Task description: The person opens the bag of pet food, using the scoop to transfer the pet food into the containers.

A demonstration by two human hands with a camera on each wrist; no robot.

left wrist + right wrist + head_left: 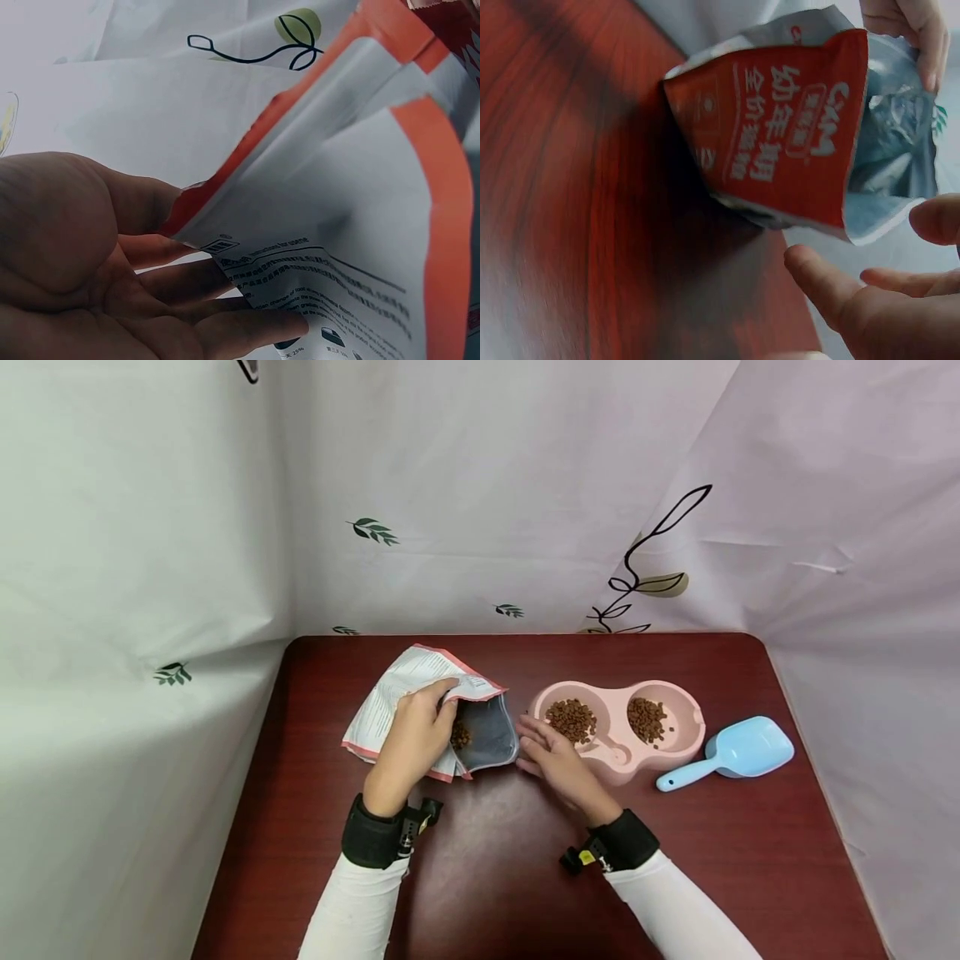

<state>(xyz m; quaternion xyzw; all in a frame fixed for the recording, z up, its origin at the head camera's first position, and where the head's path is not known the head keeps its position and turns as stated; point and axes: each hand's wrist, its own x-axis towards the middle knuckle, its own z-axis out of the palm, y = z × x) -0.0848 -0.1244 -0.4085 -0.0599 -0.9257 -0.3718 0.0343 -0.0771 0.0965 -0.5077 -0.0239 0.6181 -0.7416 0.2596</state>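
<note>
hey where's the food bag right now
In the head view, the food bag is left of centre, held by the left hand, with the pink double bowl to its right.

Brown pellets (461, 735) partly hidden (amount unclear) inside the bag (385, 697).

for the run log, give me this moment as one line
left hand: holds bag by its mouth | right hand: near bag mouth | pink double bowl: kibble in both wells | blue scoop: on table
</note>
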